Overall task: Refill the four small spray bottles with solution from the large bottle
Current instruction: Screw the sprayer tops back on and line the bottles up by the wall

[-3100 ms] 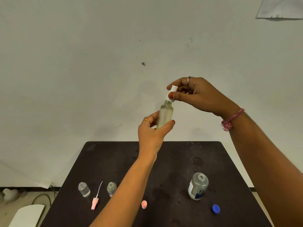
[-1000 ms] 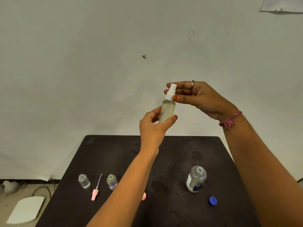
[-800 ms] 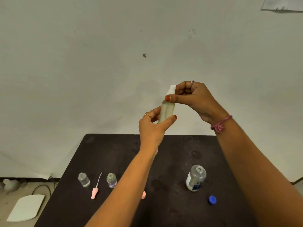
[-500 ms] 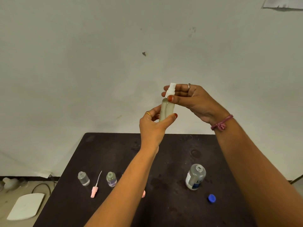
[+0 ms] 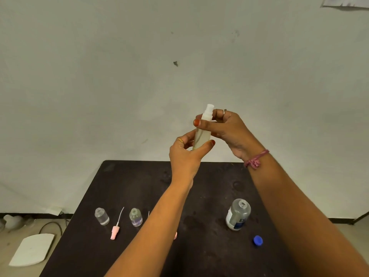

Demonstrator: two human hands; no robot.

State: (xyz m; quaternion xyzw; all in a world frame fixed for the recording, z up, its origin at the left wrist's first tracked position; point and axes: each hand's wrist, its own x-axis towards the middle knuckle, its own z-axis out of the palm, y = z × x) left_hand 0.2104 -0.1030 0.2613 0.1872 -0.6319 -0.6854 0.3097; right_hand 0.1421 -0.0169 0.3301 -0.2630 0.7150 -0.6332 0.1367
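Nearest me, at about five o'clock on the dark matte tabletop (image 5: 199, 176), the small round blue plastic cap (image 5: 258, 241) is lying by itself, and just beyond it at four o'clock the large clear bottle with the blue-and-white label (image 5: 238, 214) is standing upright with its mouth open. Over at eight o'clock two short clear glass bottles (image 5: 102, 216) and (image 5: 136, 217) are standing uncapped, and a pink spray head with a thin white dip tube (image 5: 115, 229) is lying between them; a second pink piece is peeking out from behind my left forearm, too hidden to describe. Farther off, raised above the far edge of the table at twelve o'clock, I am holding the slim frosted translucent spray bottle (image 5: 202, 136) upright. My left hand (image 5: 186, 156) is curling around its lower body, thumb pressing one side and fingers the other. My right hand (image 5: 225, 128) is pinching its white spray top (image 5: 207, 114) between thumb and fingertips, apparently turning it on the neck. I am judging this bottle light and stiff, its smooth wall likely slippery if solution has run down it, so the body is the place to grip firmly, with only a light pinch at the collar below the nozzle. The short glass bottles look breakable and easy to tip.
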